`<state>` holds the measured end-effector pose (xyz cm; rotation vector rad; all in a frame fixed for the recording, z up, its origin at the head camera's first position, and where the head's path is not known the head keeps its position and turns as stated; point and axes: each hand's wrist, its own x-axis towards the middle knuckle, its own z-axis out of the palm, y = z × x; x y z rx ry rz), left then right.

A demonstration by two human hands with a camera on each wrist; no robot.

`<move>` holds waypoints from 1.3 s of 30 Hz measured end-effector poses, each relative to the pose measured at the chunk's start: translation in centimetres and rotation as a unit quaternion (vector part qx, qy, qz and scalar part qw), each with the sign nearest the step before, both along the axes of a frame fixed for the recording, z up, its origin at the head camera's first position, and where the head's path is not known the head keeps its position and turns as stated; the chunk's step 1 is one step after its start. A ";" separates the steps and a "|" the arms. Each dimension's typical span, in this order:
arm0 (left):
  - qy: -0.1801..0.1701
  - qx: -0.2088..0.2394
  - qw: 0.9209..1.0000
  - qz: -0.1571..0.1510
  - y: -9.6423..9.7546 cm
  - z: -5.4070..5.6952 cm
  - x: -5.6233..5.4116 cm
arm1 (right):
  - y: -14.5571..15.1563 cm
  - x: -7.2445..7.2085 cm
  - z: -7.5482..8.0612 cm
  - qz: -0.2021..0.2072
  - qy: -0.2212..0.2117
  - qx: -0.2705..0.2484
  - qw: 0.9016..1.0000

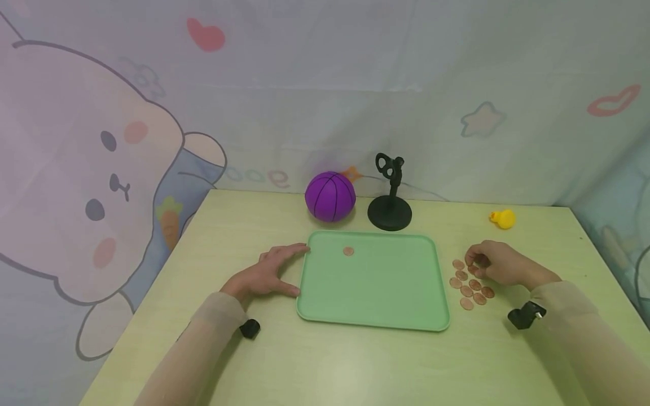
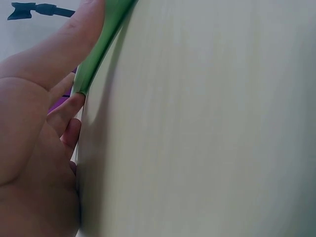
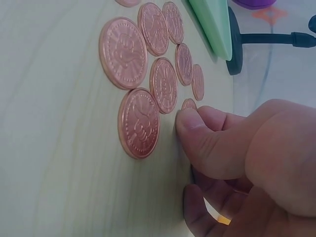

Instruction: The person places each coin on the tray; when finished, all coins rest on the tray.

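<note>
My left hand (image 1: 265,273) lies at the left edge of a light green tray (image 1: 376,290), thumb and fingers spread and touching its rim. In the left wrist view, the thumb (image 2: 59,54) reaches the tray's green edge (image 2: 98,57). One copper coin (image 1: 348,251) lies flat in the tray, towards the back left. Right of the tray, my right hand (image 1: 500,264) is over a group of several copper coins (image 1: 467,291). Its thumb and forefinger pinch one coin (image 3: 189,104) at the group's far side, partly hidden by the thumb. The other fingers curl beneath the palm.
Behind the tray are a purple ball (image 1: 330,197) and a black stand (image 1: 390,213) with a round base. A small yellow toy (image 1: 503,219) sits at the back right of the pale table (image 1: 345,366). A printed cloth (image 1: 325,101) hangs behind.
</note>
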<state>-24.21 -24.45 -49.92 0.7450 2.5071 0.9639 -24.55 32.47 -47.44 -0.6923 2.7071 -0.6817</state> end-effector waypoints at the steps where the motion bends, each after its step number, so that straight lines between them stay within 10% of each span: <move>1: -0.001 0.000 1.000 0.001 0.0 0.0 0.0 | 0.0 0.0 0.0 0.002 0.002 0.003 1.000; 39: -0.007 -0.001 1.000 0.002 0.1 0.2 0.1 | -0.1 1.9 0.9 -0.026 0.013 -0.023 0.999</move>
